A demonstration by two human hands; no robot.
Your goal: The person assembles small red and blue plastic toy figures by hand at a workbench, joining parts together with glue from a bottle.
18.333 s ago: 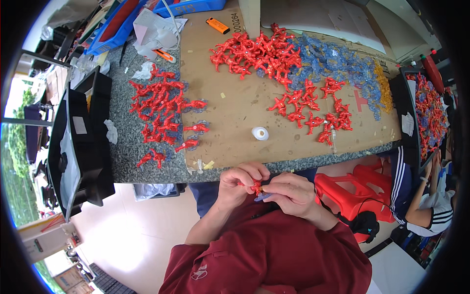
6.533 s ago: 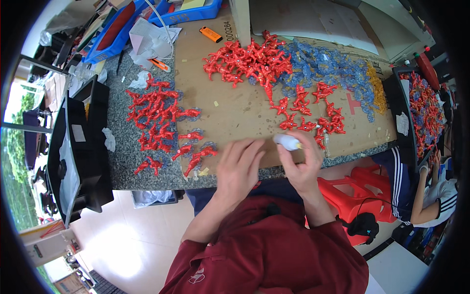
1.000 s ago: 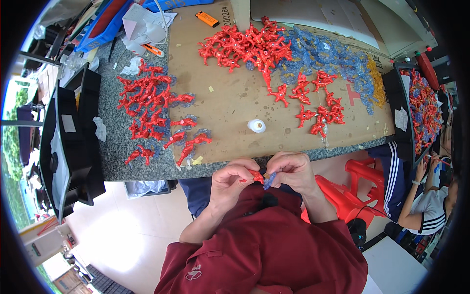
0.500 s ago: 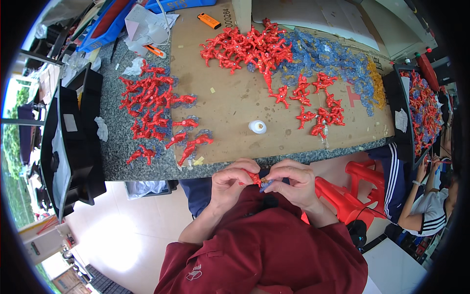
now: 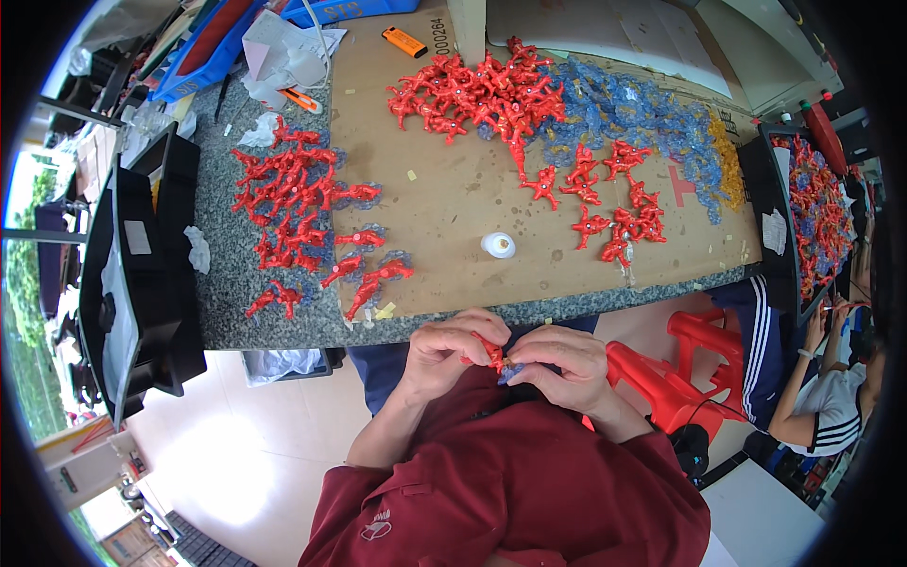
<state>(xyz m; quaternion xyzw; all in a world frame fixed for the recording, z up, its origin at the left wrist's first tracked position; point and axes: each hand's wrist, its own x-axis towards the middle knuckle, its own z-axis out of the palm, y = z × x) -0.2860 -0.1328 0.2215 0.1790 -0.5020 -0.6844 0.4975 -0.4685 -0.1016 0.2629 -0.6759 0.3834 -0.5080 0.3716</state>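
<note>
Just off the table's near edge, my left hand pinches a small red plastic figure. My right hand is closed on a translucent blue piece, which meets the red figure; whether the two are joined I cannot tell, as my fingers cover much of both. Left of my hands on the table lies a group of red figures with blue parts. Farther off is a heap of plain red figures beside a pile of translucent blue pieces. A white round-capped bottle stands on the cardboard.
Cardboard covers much of the speckled stone table. Yellow pieces lie at the far right, near a black bin of figures. Black trays stand at left. Red stools and a seated person are at right.
Both hands stay together at the table edge. The red figure has turned a little between my fingers, and less of the blue piece shows.
</note>
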